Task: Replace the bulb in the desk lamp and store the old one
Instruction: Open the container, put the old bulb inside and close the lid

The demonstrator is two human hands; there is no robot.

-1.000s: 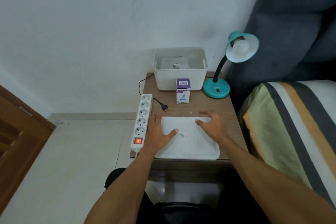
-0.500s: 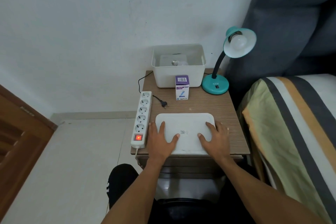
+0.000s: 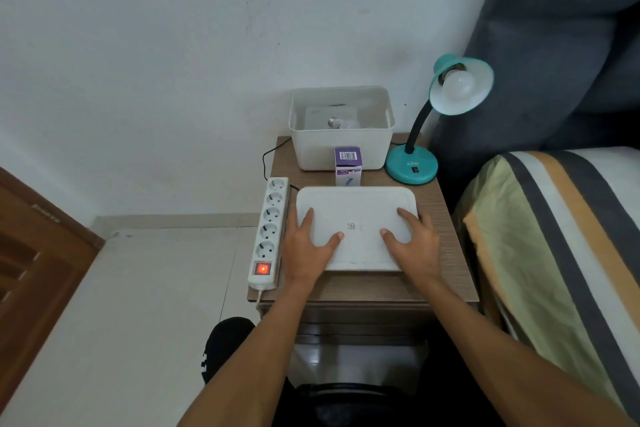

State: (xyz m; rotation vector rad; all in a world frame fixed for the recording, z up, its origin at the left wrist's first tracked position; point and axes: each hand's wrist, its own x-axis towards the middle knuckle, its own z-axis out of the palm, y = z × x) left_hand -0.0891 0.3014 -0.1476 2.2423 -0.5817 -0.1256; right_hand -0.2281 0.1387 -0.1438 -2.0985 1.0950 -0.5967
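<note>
We're in a home bedroom. Evidence: a bed (image 3: pixel 561 253) with a striped cover on the right, a padded grey headboard (image 3: pixel 561 45) against the wall behind it, and a small wooden nightstand (image 3: pixel 450 253) tight beside the bed. On the nightstand we see a teal lamp (image 3: pixel 433 135), a white bin (image 3: pixel 341 152) and a power strip (image 3: pixel 268 232) with its switch lit. Painted white wall (image 3: pixel 156 62), tiled floor (image 3: pixel 138 305), brown wooden door (image 3: pixel 31 253) at left.
</note>
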